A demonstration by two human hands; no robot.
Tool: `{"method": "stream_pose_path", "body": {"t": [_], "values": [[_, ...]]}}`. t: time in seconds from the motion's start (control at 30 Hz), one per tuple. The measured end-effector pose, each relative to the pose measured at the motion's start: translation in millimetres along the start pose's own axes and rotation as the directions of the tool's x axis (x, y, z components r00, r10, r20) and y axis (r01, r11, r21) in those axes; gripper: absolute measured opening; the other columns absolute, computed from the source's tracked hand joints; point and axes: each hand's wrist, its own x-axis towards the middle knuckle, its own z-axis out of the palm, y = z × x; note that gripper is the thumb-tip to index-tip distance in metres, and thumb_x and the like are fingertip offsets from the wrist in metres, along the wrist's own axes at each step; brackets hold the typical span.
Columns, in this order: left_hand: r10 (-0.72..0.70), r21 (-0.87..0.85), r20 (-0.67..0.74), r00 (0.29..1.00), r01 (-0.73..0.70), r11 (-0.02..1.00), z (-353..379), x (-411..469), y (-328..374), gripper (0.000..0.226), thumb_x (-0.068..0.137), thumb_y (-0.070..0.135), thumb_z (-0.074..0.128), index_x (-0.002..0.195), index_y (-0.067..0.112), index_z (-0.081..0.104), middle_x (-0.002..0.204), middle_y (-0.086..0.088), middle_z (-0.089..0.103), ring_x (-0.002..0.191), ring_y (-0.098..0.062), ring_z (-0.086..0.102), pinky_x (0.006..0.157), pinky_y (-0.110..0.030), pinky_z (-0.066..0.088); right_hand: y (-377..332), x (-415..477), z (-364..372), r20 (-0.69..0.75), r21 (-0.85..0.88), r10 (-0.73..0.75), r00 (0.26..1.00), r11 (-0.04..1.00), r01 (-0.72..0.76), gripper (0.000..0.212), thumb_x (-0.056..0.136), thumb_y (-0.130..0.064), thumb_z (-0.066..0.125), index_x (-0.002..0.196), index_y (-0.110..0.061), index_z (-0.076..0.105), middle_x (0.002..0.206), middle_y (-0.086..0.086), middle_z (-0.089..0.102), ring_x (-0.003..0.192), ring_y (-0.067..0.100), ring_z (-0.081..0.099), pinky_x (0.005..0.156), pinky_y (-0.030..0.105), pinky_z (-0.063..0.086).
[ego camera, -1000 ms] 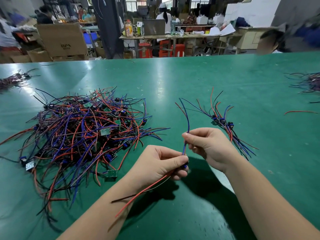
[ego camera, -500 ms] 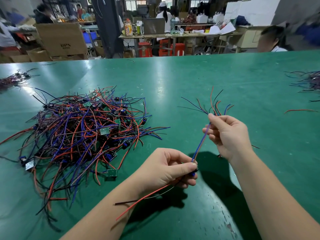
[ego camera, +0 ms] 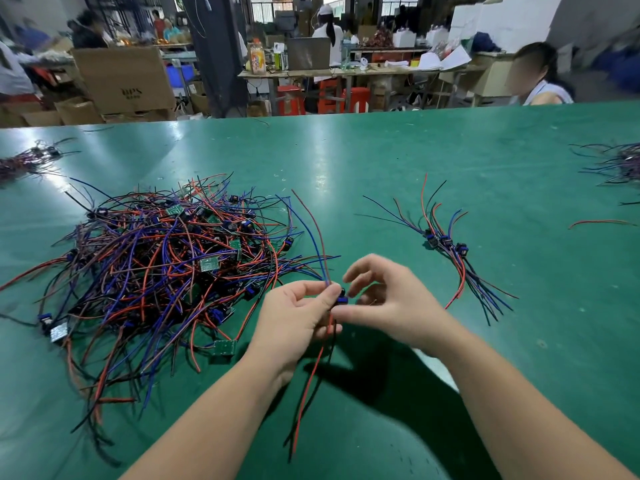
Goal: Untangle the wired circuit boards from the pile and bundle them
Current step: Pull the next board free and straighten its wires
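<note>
This is a factory assembly workshop: a broad green surface (ego camera: 381, 161) carries a tangled pile of wired circuit boards (ego camera: 166, 265), a small bundle (ego camera: 446, 244) of the same, plus a further heap (ego camera: 24, 161) at its left edge and a last heap (ego camera: 616, 164) at its right. Behind it stand stacked cardboard boxes (ego camera: 124, 77), white cartons (ego camera: 502, 19), red stools (ego camera: 353, 98) and a cluttered workbench (ego camera: 346, 72) with a laptop (ego camera: 308, 53), bottles and papers. Several other people work there, with one seated person (ego camera: 543, 81) at the far side of the green surface

Green table (ego camera: 381, 161), cardboard box (ego camera: 124, 77), red stools (ego camera: 353, 98), laptop (ego camera: 308, 53), seated person (ego camera: 547, 88) beyond far edge.
</note>
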Motion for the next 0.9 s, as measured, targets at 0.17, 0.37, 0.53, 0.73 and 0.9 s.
{"method": "stream_pose_path", "body": {"t": [0.17, 0.37, 0.53, 0.73, 0.9], "values": [[-0.016, -0.039, 0.086, 0.996, 0.019, 0.999, 0, 1, 2, 0.017, 0.096, 0.017, 0.052, 0.091, 0.008, 0.065, 0.076, -0.004, 0.073, 0.060, -0.011, 0.068, 0.046, -0.021, 0.052, 2, 8, 12, -0.192, -0.120, -0.085, 0.978, 0.991, 0.063, 0.018, 0.069, -0.017, 0.083, 0.080, -0.021, 0.070, 0.071, -0.004, 0.070, 0.063, 0.011, 0.061, 0.067, 0.029, 0.053], [0.004, 0.065, 0.046, 0.999, -0.007, 0.998, -4, 5, 6, 0.018, 0.098, 0.014, 0.049, 0.098, 0.019, 0.066, 0.097, -0.004, 0.074, 0.084, -0.013, 0.072, 0.064, -0.025, 0.058, 13, 22, -48, -0.611, -0.173, -0.010, 0.791, 0.978, -0.121, 0.019, 0.073, -0.007, 0.072, 0.089, -0.018, 0.073, 0.068, -0.007, 0.067, 0.055, -0.004, 0.058, 0.064, 0.012, 0.049], [0.595, 0.822, 0.032, 0.803, -0.359, 0.441, -32, 13, 5, 0.026, 0.089, 0.007, 0.054, 0.104, 0.021, 0.070, 0.101, 0.006, 0.070, 0.078, -0.013, 0.060, 0.076, -0.027, 0.047, 37, 14, -103, -0.751, -0.376, 0.040, 0.659, 0.795, -0.477, 0.003, 0.077, -0.005, 0.068, 0.078, -0.007, 0.071, 0.080, 0.015, 0.070, 0.078, 0.028, 0.061, 0.067, 0.023, 0.038], [0.445, 0.983, 0.047, 0.894, 0.037, -0.178, -51, 25, -7, 0.046, 0.096, 0.027, 0.039, 0.142, 0.027, 0.035, 0.146, 0.008, 0.039, 0.135, -0.016, 0.033, 0.107, -0.036, 0.023, 52, 13, -103, -0.633, -0.499, 0.240, 0.736, 0.601, -0.624, 0.026, 0.081, -0.004, 0.054, 0.090, -0.014, 0.076, 0.093, 0.019, 0.068, 0.093, 0.038, 0.056, 0.079, 0.035, 0.046], [0.491, 0.974, 0.032, 0.871, 0.083, -0.211, -54, 28, 2, 0.030, 0.093, 0.029, 0.050, 0.123, 0.038, 0.052, 0.114, 0.011, 0.060, 0.109, -0.015, 0.052, 0.088, -0.035, 0.026, 46, 12, -93, -0.644, -0.581, 0.197, 0.739, 0.502, -0.641, 0.020, 0.087, -0.020, 0.056, 0.100, -0.022, 0.072, 0.115, 0.014, 0.052, 0.109, 0.038, 0.044, 0.088, 0.040, 0.035]]}}
